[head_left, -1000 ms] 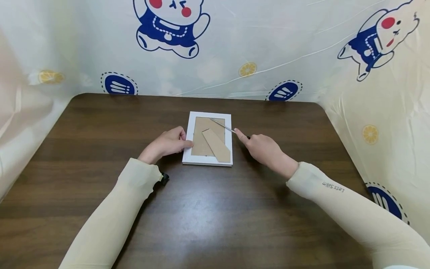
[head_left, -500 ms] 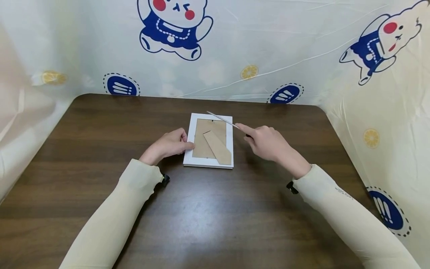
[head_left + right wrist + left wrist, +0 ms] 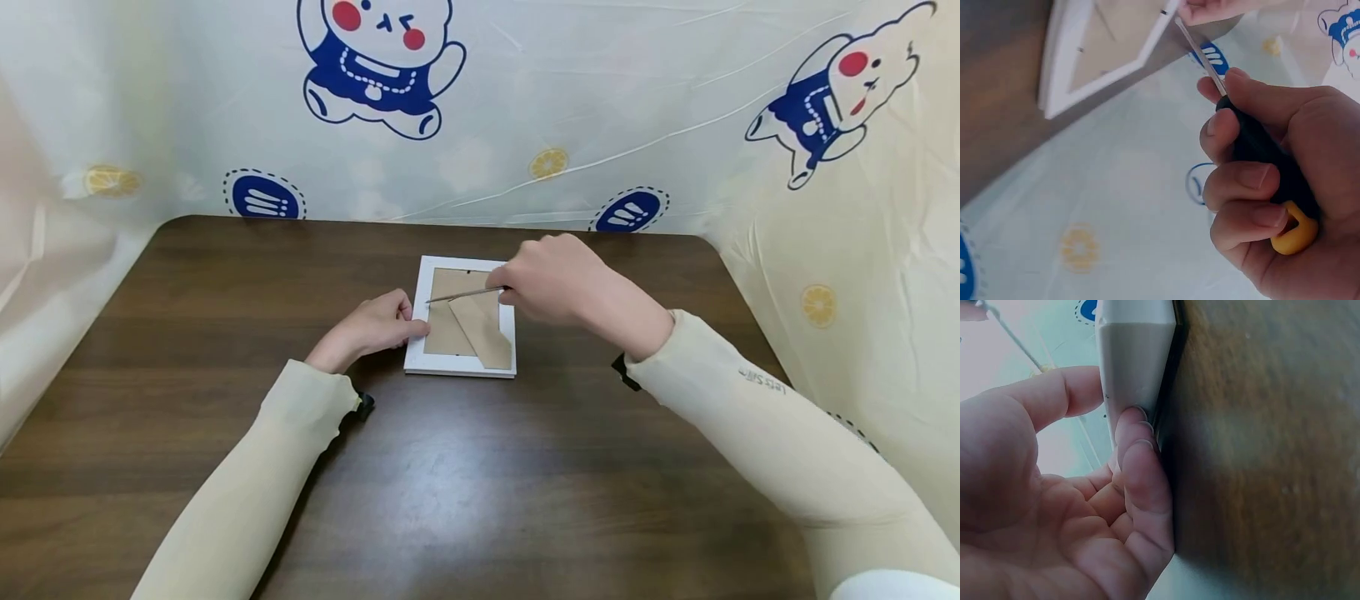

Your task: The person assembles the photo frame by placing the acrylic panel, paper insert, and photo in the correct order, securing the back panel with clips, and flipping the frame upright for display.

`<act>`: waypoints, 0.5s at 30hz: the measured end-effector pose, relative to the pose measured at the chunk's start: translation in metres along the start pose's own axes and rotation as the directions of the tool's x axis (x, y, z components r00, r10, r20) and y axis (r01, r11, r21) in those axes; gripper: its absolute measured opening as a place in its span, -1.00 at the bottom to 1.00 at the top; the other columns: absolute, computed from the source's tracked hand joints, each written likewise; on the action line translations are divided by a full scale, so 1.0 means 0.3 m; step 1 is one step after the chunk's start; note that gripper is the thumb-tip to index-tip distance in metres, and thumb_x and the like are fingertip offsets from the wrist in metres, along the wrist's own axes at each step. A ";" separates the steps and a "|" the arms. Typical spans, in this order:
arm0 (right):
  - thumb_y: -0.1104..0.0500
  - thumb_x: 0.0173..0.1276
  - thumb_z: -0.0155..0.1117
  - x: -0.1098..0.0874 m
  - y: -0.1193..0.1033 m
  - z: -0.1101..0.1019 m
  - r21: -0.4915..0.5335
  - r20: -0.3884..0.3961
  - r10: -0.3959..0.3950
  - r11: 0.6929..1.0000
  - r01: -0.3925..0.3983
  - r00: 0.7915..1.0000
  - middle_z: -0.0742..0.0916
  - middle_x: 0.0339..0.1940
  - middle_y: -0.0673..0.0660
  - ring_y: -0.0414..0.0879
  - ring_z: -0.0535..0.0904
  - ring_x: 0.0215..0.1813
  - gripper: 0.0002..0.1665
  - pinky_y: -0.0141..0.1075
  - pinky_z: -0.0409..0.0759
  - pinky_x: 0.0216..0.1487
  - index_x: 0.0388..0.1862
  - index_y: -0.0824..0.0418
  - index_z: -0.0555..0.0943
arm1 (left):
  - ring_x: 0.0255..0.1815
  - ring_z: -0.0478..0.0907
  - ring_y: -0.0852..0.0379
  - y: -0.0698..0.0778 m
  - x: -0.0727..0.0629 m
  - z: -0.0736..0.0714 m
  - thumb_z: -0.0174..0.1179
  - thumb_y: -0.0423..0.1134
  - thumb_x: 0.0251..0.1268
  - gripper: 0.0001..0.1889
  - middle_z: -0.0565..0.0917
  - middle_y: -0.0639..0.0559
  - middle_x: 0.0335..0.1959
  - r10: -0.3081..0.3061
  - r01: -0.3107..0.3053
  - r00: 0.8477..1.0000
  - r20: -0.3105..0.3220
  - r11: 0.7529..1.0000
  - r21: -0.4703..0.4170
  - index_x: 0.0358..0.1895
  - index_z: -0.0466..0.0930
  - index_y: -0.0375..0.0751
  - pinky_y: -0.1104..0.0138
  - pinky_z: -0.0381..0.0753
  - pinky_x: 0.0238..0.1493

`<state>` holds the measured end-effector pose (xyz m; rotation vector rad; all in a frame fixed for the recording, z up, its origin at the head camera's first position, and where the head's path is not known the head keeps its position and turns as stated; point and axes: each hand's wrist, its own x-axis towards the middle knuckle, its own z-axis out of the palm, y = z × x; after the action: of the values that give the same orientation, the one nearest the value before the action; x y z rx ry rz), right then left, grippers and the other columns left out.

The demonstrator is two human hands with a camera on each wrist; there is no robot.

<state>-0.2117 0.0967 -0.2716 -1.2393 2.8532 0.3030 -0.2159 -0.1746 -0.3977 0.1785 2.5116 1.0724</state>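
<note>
A white picture frame lies face down on the table, its brown backing board and slanted stand leg showing. Small dark tabs sit along the board's edges. My left hand holds the frame's left side, thumb on top and curled fingers against the side wall. In my right hand, above the frame's upper right, I grip a screwdriver. Its dark handle ends in a yellow cap. The thin shaft points left across the board, its tip over the frame's left border near my left thumb.
The dark wooden table stretches out on all sides of the frame. A pale plastic sheet with printed cartoon figures hangs behind the table and along both sides.
My right hand has moved left and up over the frame. The screwdriver tip has gone from the frame's top edge to its left border. My left hand keeps its hold on the frame.
</note>
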 end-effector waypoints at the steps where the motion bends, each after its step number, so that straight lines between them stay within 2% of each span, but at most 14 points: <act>1: 0.07 0.59 0.27 0.016 -0.011 -0.017 -0.028 0.009 -0.003 1.000 0.003 1.000 0.85 -0.24 0.05 0.00 0.66 -0.40 -0.72 -0.10 0.60 -0.46 0.16 -0.12 0.80 | -0.35 0.48 0.04 -0.001 0.000 0.000 0.29 -0.02 0.43 -0.65 0.55 -0.04 -0.41 -0.002 0.002 1.000 -0.002 1.000 0.003 -0.14 0.42 -0.24 0.26 0.43 -0.28; 4: 0.08 0.57 0.31 0.062 -0.043 -0.066 -0.108 0.039 -0.005 0.994 0.009 0.999 0.87 -0.13 0.01 -0.02 0.72 -0.29 -0.73 -0.12 0.66 -0.39 0.12 -0.13 0.83 | -0.34 0.50 0.04 -0.008 0.001 0.001 0.29 -0.01 0.43 -0.65 0.58 -0.04 -0.40 -0.008 0.008 1.000 -0.003 1.000 0.010 -0.15 0.42 -0.22 0.25 0.45 -0.26; 7: 0.09 0.54 0.33 0.106 -0.076 -0.109 -0.191 0.077 -0.001 0.981 0.015 0.997 0.86 -0.18 0.00 -0.06 0.67 -0.32 -0.79 -0.16 0.61 -0.42 -0.02 -0.11 0.86 | -0.33 0.51 0.04 -0.013 0.002 0.001 0.28 -0.01 0.42 -0.65 0.59 -0.04 -0.40 -0.011 0.011 1.000 -0.006 1.000 0.010 -0.15 0.42 -0.21 0.24 0.45 -0.24; 11: 0.19 0.50 0.26 0.150 -0.114 -0.149 -0.275 0.117 0.010 0.961 0.022 0.993 0.76 -0.36 -0.01 -0.12 0.40 -0.45 -0.77 -0.24 0.40 -0.52 -0.30 -0.02 0.80 | -0.33 0.51 0.04 -0.014 0.000 0.000 0.28 -0.02 0.41 -0.67 0.59 -0.03 -0.41 -0.008 0.008 1.000 -0.014 1.000 0.002 -0.18 0.42 -0.20 0.24 0.45 -0.23; 15: 0.29 0.49 0.09 0.177 -0.149 -0.183 -0.322 0.137 0.030 0.947 0.016 0.990 0.63 -0.46 0.00 -0.13 0.26 -0.46 -0.70 -0.26 0.32 -0.53 -0.37 0.05 0.71 | -0.32 0.51 0.04 -0.012 0.000 0.001 0.28 -0.02 0.40 -0.67 0.59 -0.01 -0.40 0.000 0.000 1.000 -0.017 1.000 0.002 -0.19 0.42 -0.20 0.25 0.44 -0.23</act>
<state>-0.2122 0.0186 -0.2303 -1.1924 2.7628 0.8521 -0.2157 -0.1770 -0.4005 0.1710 2.5280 1.0761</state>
